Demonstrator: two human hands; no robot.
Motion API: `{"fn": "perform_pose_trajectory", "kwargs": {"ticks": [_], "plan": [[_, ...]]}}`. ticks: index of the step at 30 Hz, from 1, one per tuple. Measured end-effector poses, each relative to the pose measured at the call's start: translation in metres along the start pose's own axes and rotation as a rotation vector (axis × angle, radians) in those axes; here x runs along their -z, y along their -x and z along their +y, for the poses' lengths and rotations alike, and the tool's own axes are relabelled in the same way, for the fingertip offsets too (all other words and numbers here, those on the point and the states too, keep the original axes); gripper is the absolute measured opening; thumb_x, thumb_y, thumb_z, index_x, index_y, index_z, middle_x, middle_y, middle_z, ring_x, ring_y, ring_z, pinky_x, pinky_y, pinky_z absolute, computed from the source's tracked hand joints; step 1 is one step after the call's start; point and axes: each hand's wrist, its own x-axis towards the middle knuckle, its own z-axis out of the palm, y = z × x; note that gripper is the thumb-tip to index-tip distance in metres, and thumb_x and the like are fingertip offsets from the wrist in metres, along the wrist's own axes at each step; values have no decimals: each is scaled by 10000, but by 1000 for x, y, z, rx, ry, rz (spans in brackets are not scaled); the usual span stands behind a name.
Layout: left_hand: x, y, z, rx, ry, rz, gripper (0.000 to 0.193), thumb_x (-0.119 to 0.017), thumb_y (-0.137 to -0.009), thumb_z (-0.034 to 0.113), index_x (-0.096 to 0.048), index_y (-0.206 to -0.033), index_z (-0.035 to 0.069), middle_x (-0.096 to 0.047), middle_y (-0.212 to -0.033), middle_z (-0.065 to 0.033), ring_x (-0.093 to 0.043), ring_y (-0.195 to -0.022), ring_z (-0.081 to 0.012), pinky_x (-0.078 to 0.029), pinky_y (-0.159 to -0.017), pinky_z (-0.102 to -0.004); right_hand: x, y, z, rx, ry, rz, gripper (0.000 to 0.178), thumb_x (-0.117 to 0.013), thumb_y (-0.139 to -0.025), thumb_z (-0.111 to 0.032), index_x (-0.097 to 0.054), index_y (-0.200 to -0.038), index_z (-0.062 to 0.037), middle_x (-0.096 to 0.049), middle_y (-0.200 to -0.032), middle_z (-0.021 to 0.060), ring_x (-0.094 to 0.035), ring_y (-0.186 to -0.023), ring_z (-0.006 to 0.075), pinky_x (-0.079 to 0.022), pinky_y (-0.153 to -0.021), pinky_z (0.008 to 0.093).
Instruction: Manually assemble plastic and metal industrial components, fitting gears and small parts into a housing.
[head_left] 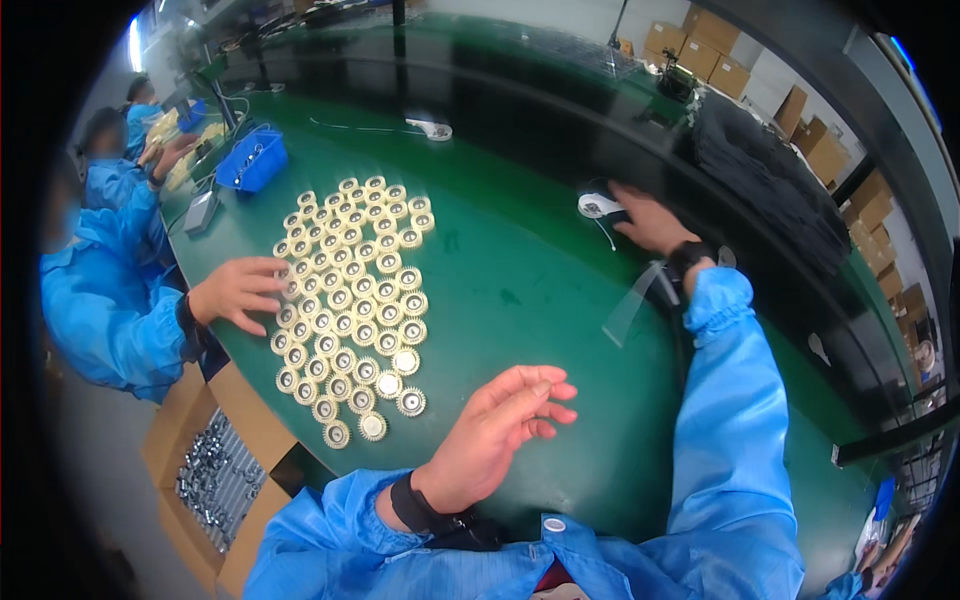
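My left hand (495, 430) hovers over the near part of the green table, fingers bent and apart, with nothing seen in it. Farther right, my right hand (652, 222) reaches out to a white rounded tool (597, 205) with a dark part and a short white cord. Thumb and fingers lie on either side of its dark end, as if gripping it; its exact kind cannot be made out. To the left of my left hand, many cream toothed gear-like rings (345, 297) with metal centres lie in a dense group. A few (373, 426) show pale, plain faces.
A co-worker's hand (240, 292) rests at the left edge of the rings. Behind are a blue bin (252, 158) and another white tool (430, 129). A clear strip (635, 300) stands by my right wrist. At lower left, a cardboard box (255, 420) holds metal parts.
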Motion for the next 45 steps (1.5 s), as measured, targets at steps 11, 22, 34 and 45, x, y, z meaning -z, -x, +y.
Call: {"fn": "perform_pose_trajectory", "kwargs": {"ticks": [11, 22, 34, 45], "plan": [[-6, -6, -1, -413, -128, 239, 525, -545, -967, 191, -340, -1429, 53, -549, -1241, -66, -547, -1085, -153, -415, -914, -296, 119, 90, -218, 230, -134, 40, 240, -596, -731, 37, -567, -963, -12, -565, -830, 152, -556, -761, 346, -453, -673, 421], [-4, 7, 1, -447, 145, -86, 499, -554, -958, 181, -373, -1397, 27, -560, -1238, -156, -537, -1161, -238, -409, -1004, -350, 163, 109, -256, 81, -871, -253, 382, -673, -856, -272, -595, -1093, 18, -638, -787, 133, -631, -649, 230, -490, -575, 334], [0, 7, 13, -169, 563, -398, 625, -684, -825, 212, -421, -1332, -42, -537, -1270, -222, -529, -1186, -363, -464, -984, -390, -35, -115, -248, 73, -616, 156, 353, -681, -729, -55, -639, -1071, -129, -531, -966, 112, -519, -995, 303, -441, -891, 380], [3, -1, 13, -275, 513, -281, 499, -581, -919, 245, -444, -1335, 5, -496, -1334, -222, -537, -1184, -338, -457, -983, -363, 13, -38, -217, -115, -1175, 34, 274, -690, -827, -77, -583, -1071, -9, -656, -952, 59, -615, -883, 112, -497, -777, 253]]}}
